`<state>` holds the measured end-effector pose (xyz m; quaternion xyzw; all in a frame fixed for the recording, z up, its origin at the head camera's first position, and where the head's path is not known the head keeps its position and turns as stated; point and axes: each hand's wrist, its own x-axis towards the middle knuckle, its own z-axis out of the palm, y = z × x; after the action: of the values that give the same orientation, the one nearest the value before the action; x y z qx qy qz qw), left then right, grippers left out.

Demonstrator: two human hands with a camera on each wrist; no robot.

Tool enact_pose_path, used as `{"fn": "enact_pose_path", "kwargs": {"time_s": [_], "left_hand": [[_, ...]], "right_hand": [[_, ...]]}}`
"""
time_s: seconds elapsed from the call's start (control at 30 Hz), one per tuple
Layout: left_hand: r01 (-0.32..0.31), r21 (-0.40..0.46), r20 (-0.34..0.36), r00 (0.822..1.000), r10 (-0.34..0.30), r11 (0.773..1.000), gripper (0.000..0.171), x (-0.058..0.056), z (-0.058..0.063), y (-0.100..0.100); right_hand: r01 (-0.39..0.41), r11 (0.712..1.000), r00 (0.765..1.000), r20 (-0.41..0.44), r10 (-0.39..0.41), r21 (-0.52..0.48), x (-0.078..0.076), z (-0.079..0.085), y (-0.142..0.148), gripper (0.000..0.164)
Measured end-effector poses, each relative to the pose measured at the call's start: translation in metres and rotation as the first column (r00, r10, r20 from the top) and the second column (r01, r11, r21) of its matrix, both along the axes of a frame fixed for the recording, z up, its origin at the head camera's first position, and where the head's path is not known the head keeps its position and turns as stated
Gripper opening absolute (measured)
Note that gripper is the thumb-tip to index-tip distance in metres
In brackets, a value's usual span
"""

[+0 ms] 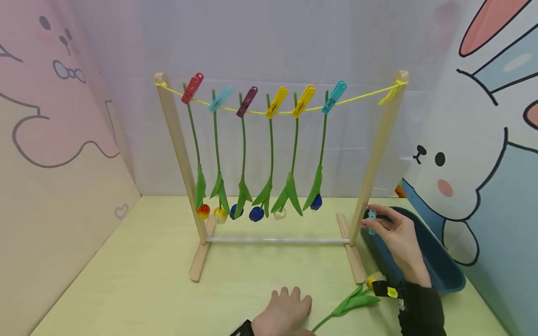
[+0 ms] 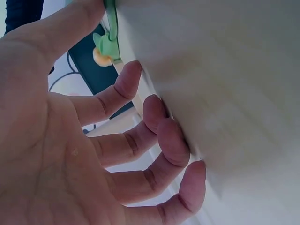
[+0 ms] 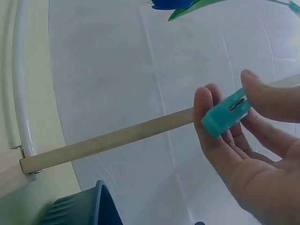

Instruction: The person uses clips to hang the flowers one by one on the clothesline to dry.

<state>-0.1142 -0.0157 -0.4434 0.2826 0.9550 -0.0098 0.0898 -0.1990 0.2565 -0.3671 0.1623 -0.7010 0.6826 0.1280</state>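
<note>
My right hand [image 1: 401,240] pinches a light-blue clothespin [image 1: 371,221] beside the rack's right post, above the near side of the dark blue basin. In the right wrist view, the same clothespin [image 3: 224,115] sits between thumb and fingers. My left hand [image 1: 283,311] rests its fingertips on the table, fingers loosely bent. Just right of it lies an artificial tulip [image 1: 350,302] with a yellow bloom, partly covered by the right wrist's camera. In the left wrist view the thumb is by the tulip's green stem [image 2: 111,21]; whether they touch, I cannot tell.
A wooden rack's right post [image 1: 378,154] and left post [image 1: 178,149] carry a yellow string [image 1: 361,97]. Several tulips hang bloom-down from it under coloured clothespins, the rightmost a blue clothespin [image 1: 334,97]. A white bar [image 1: 277,241] joins the posts low down. The basin [image 1: 454,275] stands right.
</note>
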Motion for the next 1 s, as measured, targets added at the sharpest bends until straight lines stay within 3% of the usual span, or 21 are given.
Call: {"fn": "enact_pose_path", "kwargs": {"time_s": [0.27, 0.4, 0.63, 0.83, 1.0], "left_hand": [[-0.008, 0.102, 0.015, 1.000, 0.006, 0.995, 0.029, 0.000, 0.002, -0.003], [0.013, 0.151, 0.048, 0.999, -0.020, 0.988, 0.018, -0.002, 0.005, -0.007], [0.020, 0.175, 0.089, 0.995, -0.036, 0.984, 0.012, -0.010, 0.008, -0.011], [0.092, 0.261, 0.021, 0.995, -0.101, 0.961, 0.009, -0.010, 0.007, -0.016], [0.129, 0.315, -0.061, 0.991, -0.116, 0.940, 0.018, -0.007, 0.005, -0.017]], "right_hand": [[-0.042, 0.999, 0.999, -0.018, 0.042, 0.034, 0.001, -0.002, 0.003, 0.028], [-0.046, 0.997, 0.999, -0.017, 0.048, 0.063, 0.001, -0.002, 0.004, 0.029], [-0.046, 0.992, 0.999, 0.002, 0.046, 0.117, 0.001, 0.000, 0.006, 0.032], [0.043, 0.969, 0.997, 0.044, -0.055, 0.245, 0.002, 0.003, 0.008, 0.028], [0.070, 0.961, 0.995, 0.053, -0.087, 0.267, 0.003, 0.003, 0.009, 0.029]]}}
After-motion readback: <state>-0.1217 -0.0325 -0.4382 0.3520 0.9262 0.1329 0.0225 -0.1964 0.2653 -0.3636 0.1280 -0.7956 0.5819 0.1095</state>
